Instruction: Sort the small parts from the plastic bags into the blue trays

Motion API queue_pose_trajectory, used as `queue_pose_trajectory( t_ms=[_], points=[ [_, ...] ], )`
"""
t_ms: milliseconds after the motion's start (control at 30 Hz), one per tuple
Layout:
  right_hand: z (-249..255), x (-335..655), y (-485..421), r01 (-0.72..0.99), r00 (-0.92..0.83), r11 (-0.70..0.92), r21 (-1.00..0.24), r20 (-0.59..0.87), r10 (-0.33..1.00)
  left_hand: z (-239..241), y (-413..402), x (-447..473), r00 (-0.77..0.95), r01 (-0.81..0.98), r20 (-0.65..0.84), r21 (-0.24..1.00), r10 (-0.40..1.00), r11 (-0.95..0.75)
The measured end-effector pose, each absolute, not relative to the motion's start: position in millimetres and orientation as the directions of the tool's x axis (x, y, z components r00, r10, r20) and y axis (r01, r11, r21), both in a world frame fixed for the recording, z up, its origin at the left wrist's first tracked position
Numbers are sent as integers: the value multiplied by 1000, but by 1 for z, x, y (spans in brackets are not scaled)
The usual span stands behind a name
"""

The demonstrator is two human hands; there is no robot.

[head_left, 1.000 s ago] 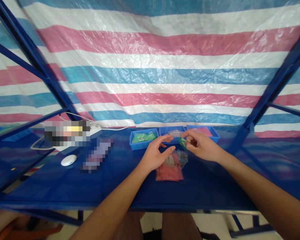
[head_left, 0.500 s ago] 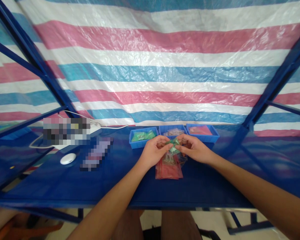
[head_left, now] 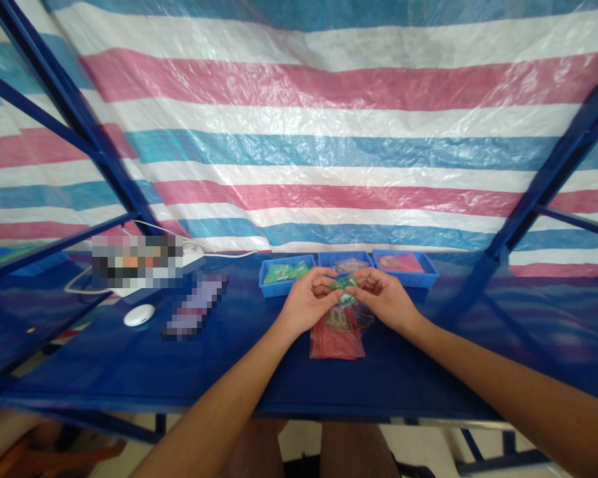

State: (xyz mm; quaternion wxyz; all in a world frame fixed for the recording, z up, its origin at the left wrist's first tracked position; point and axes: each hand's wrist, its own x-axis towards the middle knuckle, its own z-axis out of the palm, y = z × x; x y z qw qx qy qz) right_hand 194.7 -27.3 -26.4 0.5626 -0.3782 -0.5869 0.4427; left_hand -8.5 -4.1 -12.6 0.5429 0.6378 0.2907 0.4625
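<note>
Pinching a green packet over red bags

On the desk [head_left: 418, 378], red bags [head_left: 335, 342] are laid nearest. At their far end, the green packet [head_left: 347, 292] is held between the left hand [head_left: 306, 304] and the right hand [head_left: 389, 302], each grip closed on it at the thumb and fingertips. Were its thin plastic tugged unevenly, it could be torn or dropped onto the bags. Beyond, three blue trays [head_left: 279, 289] are lined up before a striped sheet [head_left: 329, 119].
</note>
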Motion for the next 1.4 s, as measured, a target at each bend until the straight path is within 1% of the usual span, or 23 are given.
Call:
queue_pose_trajectory(
  t_ms=[133,267,500,633,733,900,1067,1167,1300,1400],
  points=[
    [-28,195,-28,-61,-130,316,-947,322,938,-12,-5,-10,395,-106,302,953,868,-283],
    [-28,195,-28,-53,-148,304,-951,308,940,-11,-6,-9,423,-85,308,950,852,-301],
    [-26,194,-29,-97,-77,313,-945,321,944,-11,-1,-10,413,-157,267,963,871,-221],
    [-26,194,-29,-102,-79,307,-946,315,946,-10,0,-11,409,-133,276,961,870,-242],
    [-28,194,-29,-71,-98,314,-947,320,942,-9,-1,-10,415,-116,301,953,859,-278],
    [-29,194,-32,59,-86,414,-909,408,909,-7,-3,-9,424,-101,302,953,854,-287],
    [-27,195,-33,32,-22,420,-907,419,908,-10,-1,-8,410,-137,298,955,862,-265],
    [-26,196,-33,61,-14,422,-904,422,906,-11,-1,-9,418,-114,297,955,859,-274],
    [-27,195,-35,128,-44,452,-883,450,892,-11,-2,-11,453,-103,294,955,842,-278],
    [-28,194,-35,93,-68,448,-889,443,894,-10,-2,-12,476,-102,303,952,826,-290]
  ],
)
